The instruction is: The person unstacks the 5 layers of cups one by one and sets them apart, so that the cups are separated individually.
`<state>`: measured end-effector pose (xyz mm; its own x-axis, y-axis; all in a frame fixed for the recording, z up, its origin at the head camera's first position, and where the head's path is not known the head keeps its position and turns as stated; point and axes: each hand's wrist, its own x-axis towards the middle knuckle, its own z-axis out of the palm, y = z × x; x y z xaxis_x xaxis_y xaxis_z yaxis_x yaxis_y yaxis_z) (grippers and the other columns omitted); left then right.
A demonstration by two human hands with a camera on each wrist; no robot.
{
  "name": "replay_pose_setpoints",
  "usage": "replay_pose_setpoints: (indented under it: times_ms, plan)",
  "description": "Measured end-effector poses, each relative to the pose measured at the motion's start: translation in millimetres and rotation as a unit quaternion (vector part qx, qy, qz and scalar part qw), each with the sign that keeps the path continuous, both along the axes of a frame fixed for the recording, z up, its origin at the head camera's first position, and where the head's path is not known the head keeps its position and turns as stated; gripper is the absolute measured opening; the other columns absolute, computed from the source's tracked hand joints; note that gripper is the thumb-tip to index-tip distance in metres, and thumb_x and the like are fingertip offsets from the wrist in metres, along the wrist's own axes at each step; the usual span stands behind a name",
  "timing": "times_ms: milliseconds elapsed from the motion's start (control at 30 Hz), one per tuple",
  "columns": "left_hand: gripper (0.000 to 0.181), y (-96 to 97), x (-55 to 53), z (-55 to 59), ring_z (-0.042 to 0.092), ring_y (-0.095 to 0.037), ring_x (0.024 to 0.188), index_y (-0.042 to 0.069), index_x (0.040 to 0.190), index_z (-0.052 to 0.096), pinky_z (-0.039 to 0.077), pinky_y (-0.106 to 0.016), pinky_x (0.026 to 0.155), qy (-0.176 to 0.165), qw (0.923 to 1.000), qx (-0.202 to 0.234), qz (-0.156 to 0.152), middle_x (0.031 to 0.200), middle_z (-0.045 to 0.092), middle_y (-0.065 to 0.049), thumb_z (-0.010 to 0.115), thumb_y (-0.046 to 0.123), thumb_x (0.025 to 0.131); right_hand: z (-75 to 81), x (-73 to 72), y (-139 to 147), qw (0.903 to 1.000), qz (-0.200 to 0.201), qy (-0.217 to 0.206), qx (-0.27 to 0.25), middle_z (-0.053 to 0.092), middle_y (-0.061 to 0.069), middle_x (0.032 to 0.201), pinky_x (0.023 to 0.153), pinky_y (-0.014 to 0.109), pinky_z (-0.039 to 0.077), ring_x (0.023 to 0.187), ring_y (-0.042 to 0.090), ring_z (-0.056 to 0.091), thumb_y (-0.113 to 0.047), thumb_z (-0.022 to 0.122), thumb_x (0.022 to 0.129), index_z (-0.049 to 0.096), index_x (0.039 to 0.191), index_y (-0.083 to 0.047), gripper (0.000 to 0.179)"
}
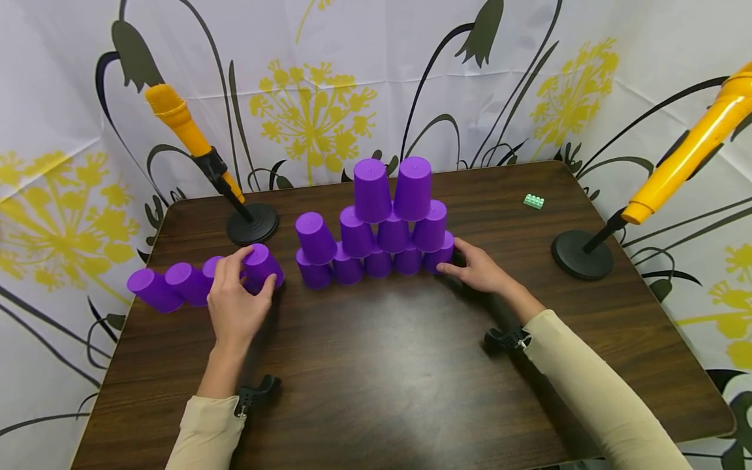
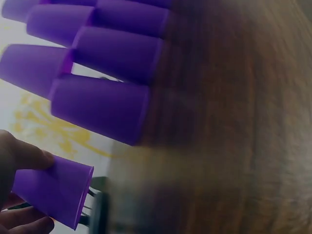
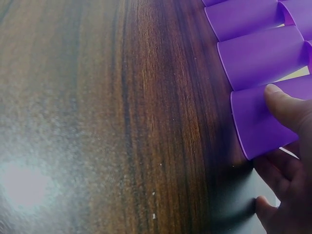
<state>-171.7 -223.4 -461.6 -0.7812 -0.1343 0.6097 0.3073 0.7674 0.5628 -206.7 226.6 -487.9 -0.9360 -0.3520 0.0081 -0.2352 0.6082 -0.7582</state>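
Observation:
My left hand [image 1: 239,303] grips a purple cup [image 1: 262,266] between thumb and fingers; the cup is upside down. In the left wrist view, that same cup [image 2: 53,190] shows with its rim towards the table. To the right stands a pyramid of upside-down purple cups in three tiers, with two cups on top, among them the top right cup [image 1: 414,188]. At the pyramid's lower right end my right hand [image 1: 478,267] holds the end cup [image 1: 437,256], thumb on its near side. The right wrist view shows the thumb pressed on this end cup [image 3: 251,122], fingers behind it.
Several purple cups, such as the leftmost cup [image 1: 154,290], stand in a row left of my left hand. A black-based stand [image 1: 252,224] with a yellow tube is behind them; another stand [image 1: 583,256] is on the right. A green toy brick [image 1: 533,201] lies near the table's [image 1: 411,365] back edge.

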Motion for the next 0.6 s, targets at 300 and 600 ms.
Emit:
replay_pose_setpoints:
  times_ms: [300,600]
  plan:
    - [0.061,0.0,-6.5,-16.0,0.06,-0.037,0.088,0.01,0.124,0.063,0.049,-0.054,0.071,-0.018,0.9991,-0.033,0.02,0.109,0.063,-0.02,0.088,0.014,0.069,0.5,0.3,-1,1.0,-0.004,-0.005,-0.002,0.052,0.017,0.14,0.109,0.049,0.034,0.133,0.032,0.045,-0.029,0.069,0.093,0.038,0.149,-0.007,0.069]
    - [0.06,0.7,-7.3,-17.6,0.062,-0.041,0.094,0.01,0.123,0.063,0.049,-0.058,0.074,-0.028,0.9981,-0.038,0.041,0.109,0.064,-0.021,0.089,0.013,0.068,-1.3,0.1,0,1.0,-0.004,-0.004,-0.001,0.052,0.016,0.141,0.109,0.049,0.034,0.133,0.032,0.044,-0.03,0.069,0.092,0.037,0.15,-0.008,0.07]
